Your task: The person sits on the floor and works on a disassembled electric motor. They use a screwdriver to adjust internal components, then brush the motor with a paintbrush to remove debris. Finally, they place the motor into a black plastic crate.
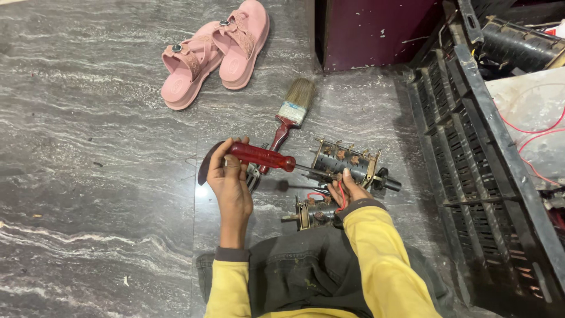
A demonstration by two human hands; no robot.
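Observation:
My left hand (228,176) grips a screwdriver with a red handle (262,156); its metal shaft points right into a rotary switch assembly (344,162) with metal contacts and a black knob shaft. My right hand (348,191) holds that assembly from below, fingers on its underside. A second, similar switch part (312,212) with red wires lies on the floor just under my right hand, next to my dark-trousered knee. Both sleeves are yellow.
A paintbrush with a red handle (291,115) lies on the grey marble floor (100,176) above my hands. A pair of pink sandals (215,50) sits further back. A black plastic crate (471,147) with parts and red wires stands at right, a dark maroon cabinet (376,29) behind.

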